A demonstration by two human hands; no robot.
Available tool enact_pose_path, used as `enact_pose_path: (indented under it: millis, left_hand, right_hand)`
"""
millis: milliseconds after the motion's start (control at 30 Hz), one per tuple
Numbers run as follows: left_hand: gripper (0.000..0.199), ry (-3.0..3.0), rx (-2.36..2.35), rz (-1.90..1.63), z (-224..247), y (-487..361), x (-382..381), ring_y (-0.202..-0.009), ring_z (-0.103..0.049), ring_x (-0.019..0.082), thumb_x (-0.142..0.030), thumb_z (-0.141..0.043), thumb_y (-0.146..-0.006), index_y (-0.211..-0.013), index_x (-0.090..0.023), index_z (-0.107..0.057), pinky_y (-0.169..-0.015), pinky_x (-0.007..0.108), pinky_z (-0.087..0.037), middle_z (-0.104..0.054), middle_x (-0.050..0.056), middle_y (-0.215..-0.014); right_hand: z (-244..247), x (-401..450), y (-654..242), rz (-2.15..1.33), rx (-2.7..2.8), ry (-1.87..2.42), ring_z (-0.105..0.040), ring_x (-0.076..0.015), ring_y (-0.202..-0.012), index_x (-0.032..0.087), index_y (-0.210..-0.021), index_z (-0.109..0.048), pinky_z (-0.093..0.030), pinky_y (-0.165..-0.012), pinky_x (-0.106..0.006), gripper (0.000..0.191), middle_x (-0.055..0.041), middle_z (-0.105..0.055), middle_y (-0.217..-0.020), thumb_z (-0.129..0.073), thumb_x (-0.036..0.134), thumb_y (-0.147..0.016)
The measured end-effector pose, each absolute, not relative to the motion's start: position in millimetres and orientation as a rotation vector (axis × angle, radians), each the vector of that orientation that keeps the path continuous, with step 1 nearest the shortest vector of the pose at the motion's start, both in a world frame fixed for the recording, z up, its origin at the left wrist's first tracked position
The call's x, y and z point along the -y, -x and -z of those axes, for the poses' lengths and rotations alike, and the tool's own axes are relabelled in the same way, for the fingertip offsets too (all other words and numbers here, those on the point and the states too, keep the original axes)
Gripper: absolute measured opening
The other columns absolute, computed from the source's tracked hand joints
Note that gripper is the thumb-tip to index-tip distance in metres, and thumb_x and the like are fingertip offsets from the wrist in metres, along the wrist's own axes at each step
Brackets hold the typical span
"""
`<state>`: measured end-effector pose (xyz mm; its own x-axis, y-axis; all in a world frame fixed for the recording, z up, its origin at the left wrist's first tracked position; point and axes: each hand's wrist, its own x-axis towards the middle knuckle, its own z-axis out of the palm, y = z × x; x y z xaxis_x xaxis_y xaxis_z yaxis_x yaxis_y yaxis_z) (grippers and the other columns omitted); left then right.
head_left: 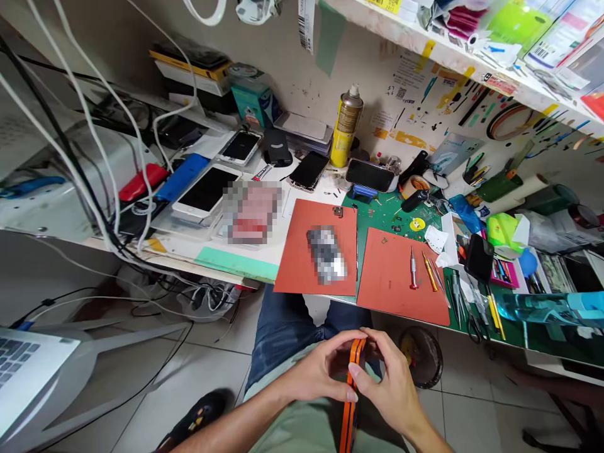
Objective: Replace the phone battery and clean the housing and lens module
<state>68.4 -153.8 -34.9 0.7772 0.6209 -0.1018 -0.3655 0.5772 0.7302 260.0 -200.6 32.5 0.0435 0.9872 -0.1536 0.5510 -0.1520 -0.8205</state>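
Observation:
An orange-edged phone-like object stands on edge between my hands, above my lap and below the table's front edge. My left hand grips it from the left, its fingertips at the top and its thumb lower down. From the right, my right hand holds the same object, with the thumb pressed on its edge. On the table, a blurred grey item lies on the left red-brown mat. Two screwdrivers rest on the right mat.
Several phones and screens lie at the back left, near a yellow spray can. Tweezers, scissors and a blue bottle crowd the right. White cables hang at the left. A bin stands on the floor.

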Motion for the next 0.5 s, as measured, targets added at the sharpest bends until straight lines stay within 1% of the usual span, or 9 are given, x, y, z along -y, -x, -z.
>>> enact_pose_path:
  millis: [133,233,300,400,467,500]
  left_hand:
    - [0.092,-0.765,-0.420,-0.622,41.1,-65.2,158.0,-0.141,-0.057,0.038,-0.045,-0.101,-0.068,-0.149,-0.027,-0.061,-0.122,0.053,-0.041,-0.062,0.013,-0.150]
    - [0.096,-0.768,-0.426,-0.637,42.9,-65.1,163.0,-0.146,-0.053,0.038,-0.047,-0.099,-0.071,-0.155,-0.029,-0.055,-0.126,0.053,-0.036,-0.056,0.013,-0.159]
    - [0.101,-0.727,-0.438,-0.639,43.6,-67.0,168.4,-0.151,-0.048,0.038,-0.048,-0.097,-0.075,-0.161,-0.032,-0.048,-0.129,0.053,-0.031,-0.049,0.013,-0.166]
    - [0.107,-0.520,-0.438,-0.633,43.2,-71.9,177.9,-0.158,-0.040,0.037,-0.054,-0.090,-0.083,-0.170,-0.040,-0.029,-0.131,0.055,-0.026,-0.040,0.009,-0.173]
    - [0.109,-0.340,-0.441,-0.597,40.0,-76.0,182.1,-0.158,-0.042,0.035,-0.058,-0.086,-0.086,-0.171,-0.043,-0.020,-0.131,0.056,-0.028,-0.043,0.007,-0.172]
    - [0.108,-0.265,-0.458,-0.577,37.0,-78.3,182.6,-0.157,-0.044,0.034,-0.059,-0.084,-0.087,-0.171,-0.043,-0.019,-0.131,0.055,-0.030,-0.046,0.006,-0.170]
  right_hand:
    - [-31.8,204.4,-258.4,-0.931,1.558,1.719,-0.076,-0.0235,-0.104,0.025,-0.130,-0.066,-0.064,-0.091,-0.032,0.039,-0.0079,-0.075,-0.120,-0.068,0.032,-0.092]
    - [-37.1,202.8,-253.9,-0.859,1.605,1.731,-0.074,-0.0240,-0.106,0.026,-0.134,-0.064,-0.064,-0.091,-0.033,0.044,-0.0087,-0.072,-0.122,-0.071,0.035,-0.092]
    - [-40.3,200.7,-250.1,-0.772,1.612,1.784,-0.071,-0.0254,-0.108,0.026,-0.136,-0.062,-0.064,-0.092,-0.036,0.049,-0.0099,-0.069,-0.124,-0.075,0.038,-0.090]
    - [-41.5,198.0,-245.6,-0.635,1.547,1.874,-0.070,-0.0263,-0.107,0.026,-0.132,-0.060,-0.064,-0.091,-0.039,0.048,-0.0104,-0.064,-0.121,-0.076,0.044,-0.090]
    - [-41.7,196.3,-243.8,-0.557,1.498,1.927,-0.069,-0.0263,-0.106,0.026,-0.130,-0.058,-0.064,-0.088,-0.039,0.048,-0.0096,-0.062,-0.120,-0.075,0.049,-0.091]
    - [-42.5,195.1,-243.1,-0.516,1.479,1.947,-0.069,-0.0264,-0.106,0.027,-0.130,-0.057,-0.064,-0.087,-0.040,0.049,-0.0093,-0.061,-0.120,-0.074,0.052,-0.092]
